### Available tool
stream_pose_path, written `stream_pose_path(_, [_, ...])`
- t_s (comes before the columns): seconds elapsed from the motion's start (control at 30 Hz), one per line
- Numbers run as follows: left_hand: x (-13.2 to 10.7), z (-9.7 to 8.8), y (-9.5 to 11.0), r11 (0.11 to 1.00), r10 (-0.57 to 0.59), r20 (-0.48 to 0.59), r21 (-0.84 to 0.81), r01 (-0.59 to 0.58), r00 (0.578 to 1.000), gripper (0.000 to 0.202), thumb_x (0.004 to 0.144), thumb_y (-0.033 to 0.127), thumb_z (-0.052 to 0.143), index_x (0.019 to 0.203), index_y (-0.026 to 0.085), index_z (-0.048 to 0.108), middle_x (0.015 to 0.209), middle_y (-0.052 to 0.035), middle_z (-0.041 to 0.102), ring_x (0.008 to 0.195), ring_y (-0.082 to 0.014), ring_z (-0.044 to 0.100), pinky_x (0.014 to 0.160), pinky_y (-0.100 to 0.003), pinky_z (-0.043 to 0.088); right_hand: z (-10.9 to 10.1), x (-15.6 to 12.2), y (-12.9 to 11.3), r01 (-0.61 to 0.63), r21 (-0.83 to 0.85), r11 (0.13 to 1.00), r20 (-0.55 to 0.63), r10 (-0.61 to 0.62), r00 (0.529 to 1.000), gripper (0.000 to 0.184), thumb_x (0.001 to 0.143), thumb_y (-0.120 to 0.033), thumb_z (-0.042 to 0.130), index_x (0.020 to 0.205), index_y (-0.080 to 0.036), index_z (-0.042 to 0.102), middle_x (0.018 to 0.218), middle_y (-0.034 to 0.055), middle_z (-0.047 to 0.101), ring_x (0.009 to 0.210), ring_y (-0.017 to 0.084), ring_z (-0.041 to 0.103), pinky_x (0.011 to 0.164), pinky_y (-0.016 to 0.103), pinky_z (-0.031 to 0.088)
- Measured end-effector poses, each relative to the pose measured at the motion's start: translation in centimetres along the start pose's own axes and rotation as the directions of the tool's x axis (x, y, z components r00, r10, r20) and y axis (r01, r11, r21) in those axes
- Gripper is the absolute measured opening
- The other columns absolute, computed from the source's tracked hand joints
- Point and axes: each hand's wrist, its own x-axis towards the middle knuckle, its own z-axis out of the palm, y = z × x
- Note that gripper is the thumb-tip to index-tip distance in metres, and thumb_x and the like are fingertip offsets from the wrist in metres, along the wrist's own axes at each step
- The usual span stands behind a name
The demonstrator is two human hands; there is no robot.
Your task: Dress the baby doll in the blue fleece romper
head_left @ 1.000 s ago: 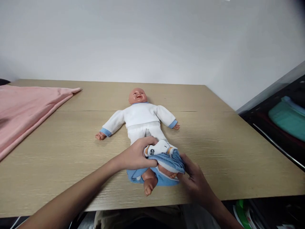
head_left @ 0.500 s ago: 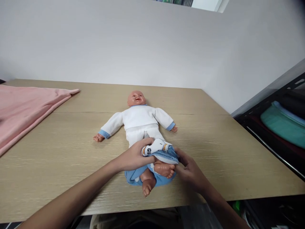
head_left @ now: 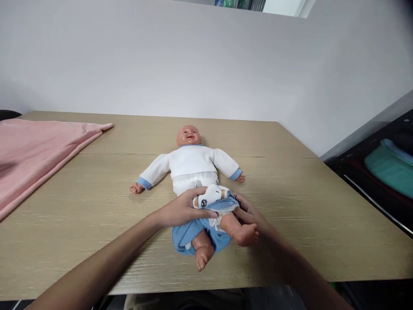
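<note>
A baby doll (head_left: 190, 159) in a white top lies on its back on the wooden table (head_left: 80, 193), head away from me. Blue trousers (head_left: 185, 234) with a white animal face are bunched round its thighs, and both bare legs stick out toward me. My left hand (head_left: 182, 211) is closed on the trousers' waistband at the doll's left hip. My right hand (head_left: 250, 213) grips the waistband on the other side, under the doll's raised leg (head_left: 240, 230); its fingers are partly hidden.
A pink cloth (head_left: 35, 146) lies spread at the table's left. A dark shelf unit (head_left: 380, 181) with a teal folded item (head_left: 392, 168) stands to the right. A white wall rises behind the table.
Both hands have drawn the blue trousers up the doll's legs toward its waist. The doll's right-side leg now sticks out bare past the fabric.
</note>
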Motion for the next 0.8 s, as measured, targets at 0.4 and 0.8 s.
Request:
stream_pose_path(0.4, [-4.8,0.7,1.9,0.920,-0.010,-0.290,0.372,0.122,0.957,0.045,0.100,0.052,0.078,0.135,0.026,0.065,0.130,-0.0073,0.071,0.117,-0.0278,0.065,0.103,-0.038,0.050,-5.8,3.4,-4.7,0.028,-0.003,1.000,0.569,-0.021,0.822,0.037,0.095,-0.052,0.083,0.112,-0.020,0.078,0.103,0.0020,0.070,0.097,0.020,0.067,0.086,0.030,0.057])
stream_pose_path(0.8, [-8.8,-0.3,0.1,0.986,-0.095,-0.346,0.099,0.137,0.934,0.029,0.114,0.052,0.055,0.112,0.023,0.060,0.116,-0.0042,0.062,0.113,-0.0219,0.060,0.103,-0.035,0.051,-0.4,7.2,-3.5,0.240,-0.103,0.965,0.177,-0.220,0.959,0.038,0.107,-0.058,0.066,0.104,-0.020,0.068,0.086,-0.0026,0.058,0.081,0.015,0.055,0.075,0.025,0.047])
